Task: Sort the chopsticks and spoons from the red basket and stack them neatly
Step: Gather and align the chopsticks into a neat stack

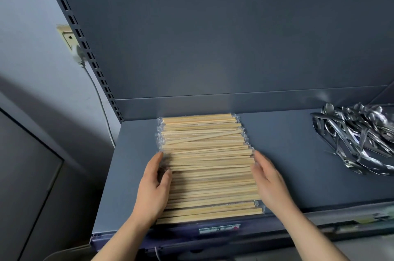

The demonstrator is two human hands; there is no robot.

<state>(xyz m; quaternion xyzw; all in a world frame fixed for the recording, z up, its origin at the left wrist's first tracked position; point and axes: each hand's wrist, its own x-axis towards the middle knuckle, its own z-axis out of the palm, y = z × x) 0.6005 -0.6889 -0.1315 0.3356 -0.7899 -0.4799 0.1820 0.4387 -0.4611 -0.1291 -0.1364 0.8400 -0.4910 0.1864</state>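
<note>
Spoons (358,139) partly beyond right edge

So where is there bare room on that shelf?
The widest bare patch of the shelf lies between the wrapped chopsticks and the pile of spoons. A narrower strip runs left of the chopsticks to the shelf's edge. Crowded: the far right under the spoons, and the stack's sides, where the left hand and right hand press.

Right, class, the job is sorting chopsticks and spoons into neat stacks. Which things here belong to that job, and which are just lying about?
Part of the job: chopsticks, spoons, shelf they lie on, left hand and right hand pressing the stack's ends.
Just lying about: wall socket, plug, white cable, label on the shelf's front edge.
</note>
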